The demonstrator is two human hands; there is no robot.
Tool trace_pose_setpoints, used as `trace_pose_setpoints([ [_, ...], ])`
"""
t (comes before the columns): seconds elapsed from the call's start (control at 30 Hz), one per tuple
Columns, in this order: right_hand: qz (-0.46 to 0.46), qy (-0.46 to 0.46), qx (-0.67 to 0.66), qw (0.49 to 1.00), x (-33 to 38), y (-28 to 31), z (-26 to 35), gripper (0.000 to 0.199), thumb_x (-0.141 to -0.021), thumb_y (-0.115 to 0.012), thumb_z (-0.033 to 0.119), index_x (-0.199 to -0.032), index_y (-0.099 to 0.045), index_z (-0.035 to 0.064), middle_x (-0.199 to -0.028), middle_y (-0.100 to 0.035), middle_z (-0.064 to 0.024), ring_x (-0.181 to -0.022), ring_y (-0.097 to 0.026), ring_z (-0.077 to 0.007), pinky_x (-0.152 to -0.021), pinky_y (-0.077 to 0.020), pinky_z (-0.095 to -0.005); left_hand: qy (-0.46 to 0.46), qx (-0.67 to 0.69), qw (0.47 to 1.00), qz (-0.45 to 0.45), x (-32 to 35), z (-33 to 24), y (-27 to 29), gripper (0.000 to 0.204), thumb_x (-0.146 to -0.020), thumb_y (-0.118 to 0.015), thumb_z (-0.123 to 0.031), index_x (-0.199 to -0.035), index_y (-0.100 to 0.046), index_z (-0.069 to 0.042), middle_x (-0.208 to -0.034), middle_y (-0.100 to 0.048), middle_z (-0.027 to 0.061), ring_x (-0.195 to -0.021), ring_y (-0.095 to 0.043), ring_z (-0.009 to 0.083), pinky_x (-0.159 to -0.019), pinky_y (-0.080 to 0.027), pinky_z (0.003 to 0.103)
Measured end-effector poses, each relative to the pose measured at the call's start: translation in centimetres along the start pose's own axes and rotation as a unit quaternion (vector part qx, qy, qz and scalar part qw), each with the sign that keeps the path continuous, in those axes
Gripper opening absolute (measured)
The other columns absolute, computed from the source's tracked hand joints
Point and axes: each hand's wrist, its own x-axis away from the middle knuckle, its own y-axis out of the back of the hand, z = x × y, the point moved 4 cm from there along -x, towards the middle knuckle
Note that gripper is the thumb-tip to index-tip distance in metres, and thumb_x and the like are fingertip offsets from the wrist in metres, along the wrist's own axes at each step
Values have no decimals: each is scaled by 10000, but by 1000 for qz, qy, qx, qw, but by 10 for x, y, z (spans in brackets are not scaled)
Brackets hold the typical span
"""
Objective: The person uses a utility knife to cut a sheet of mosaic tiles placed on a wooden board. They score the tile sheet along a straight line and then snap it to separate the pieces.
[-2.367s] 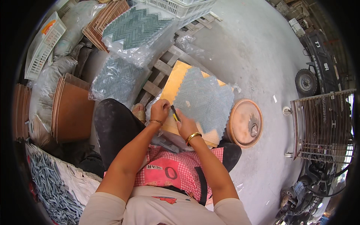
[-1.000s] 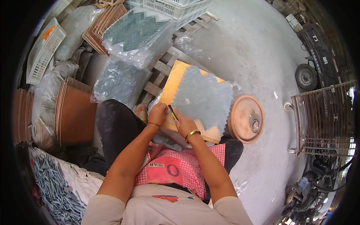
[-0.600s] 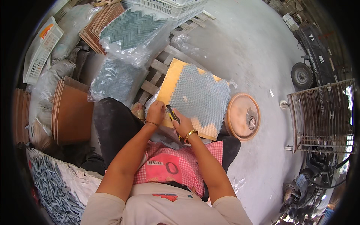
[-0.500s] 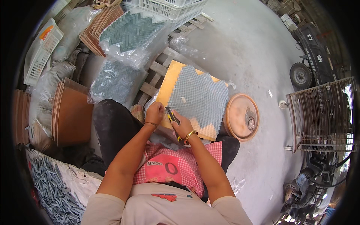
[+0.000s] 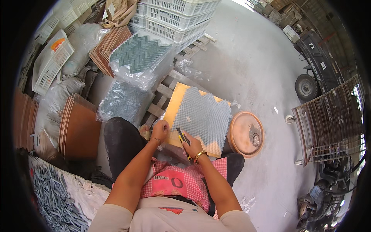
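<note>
A grey mesh-backed mosaic tile sheet (image 5: 203,116) with zigzag edges lies on a yellow-orange board (image 5: 177,96) in front of my knees. My right hand (image 5: 193,147) is closed around a black and yellow utility knife (image 5: 182,138), its front end pointing up and left over the near part of the sheet. At the board's near left edge is my left hand (image 5: 160,130), fingers curled together; what they pinch, if anything, is too small to make out.
An orange-brown round lid (image 5: 247,133) stands right of the board. Plastic-wrapped herringbone tile stacks (image 5: 141,52) sit on a wooden pallet (image 5: 165,91) at the left. Brown boards (image 5: 79,127), white crates (image 5: 179,21) and a heap of tile strips (image 5: 58,193) surround me. A wire rack (image 5: 328,120) stands right.
The whole scene sits lower in the picture, as the view has tilted up slightly. Both hands keep nearly the same places by the board, and the knife stays in my right hand.
</note>
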Motion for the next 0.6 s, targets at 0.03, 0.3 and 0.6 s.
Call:
trace_pose_setpoints([
  [0.03,-33,-1,-54,998,-4,6,-11,546,-840,-497,85,-1360,-335,130,-665,-607,-74,-479,-579,-134,-469,-494,-269,-31,-19,999,8,0,-3,2,39,-667,-555,7,-703,-550,-9,-705,-533,127,-640,-542,268,-594,-430,326],
  [0.3,-98,21,-67,993,-26,29,-50,566,-831,-510,68,-1363,-339,158,-648,-596,-59,-495,-572,-119,-468,-483,-260,47,-91,995,4,14,-23,2,93,-693,-563,-56,-748,-505,-10,-762,-520,184,-744,-519,376,-665,-429,421],
  [0.6,-302,91,247,916,-47,112,-29,603,-677,-695,217,-1182,-455,-8,-795,-620,-233,-720,-600,-405,-681,-482,-433,151,-152,976,-30,23,-17,-17,103,-724,-565,-68,-799,-529,-6,-859,-524,210,-801,-532,397,-712,-437,458],
])
